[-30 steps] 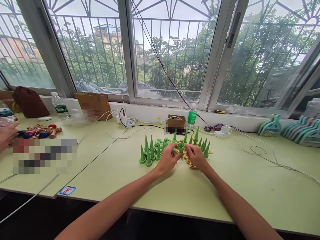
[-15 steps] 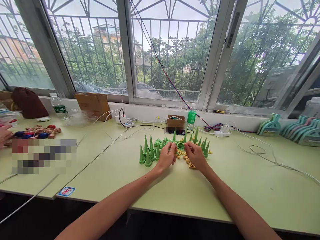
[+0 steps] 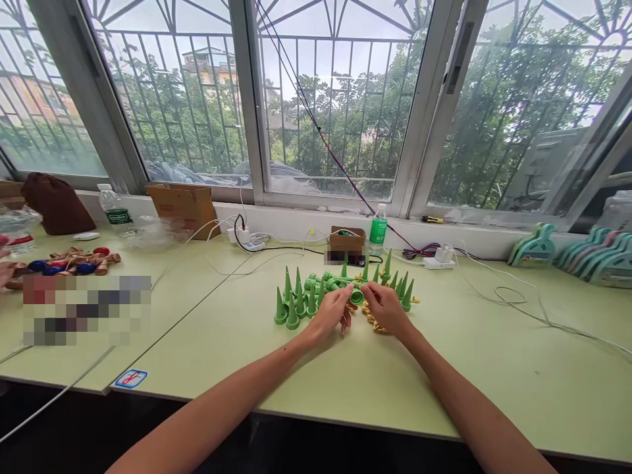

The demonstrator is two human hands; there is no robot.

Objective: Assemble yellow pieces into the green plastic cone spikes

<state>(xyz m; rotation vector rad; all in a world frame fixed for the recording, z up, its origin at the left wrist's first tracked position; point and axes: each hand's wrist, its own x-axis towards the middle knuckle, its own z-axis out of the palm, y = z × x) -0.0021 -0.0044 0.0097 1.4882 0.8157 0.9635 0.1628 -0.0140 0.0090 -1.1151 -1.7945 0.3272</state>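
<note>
A green plastic spike is in my left hand, its round hollow end turned toward me. The thumb and fingers of that hand are closed on it from the left. My right hand is pinched at the upper right rim of the spike; whatever lies between its fingertips is too small to make out. Several green cone-shaped spikes stand upright to the left, and more spikes stand to the right. Small yellow pieces lie in a pile under and between my hands.
Behind the spikes are a small cardboard box and a green-labelled bottle. Cables and a white power strip lie to the right, with pale green hangers beyond. At far left, another person's hand is near wooden toys.
The spike's round end has come down slightly toward me. My left hand has shifted a little right, closer to my right hand, which stays almost in place.
</note>
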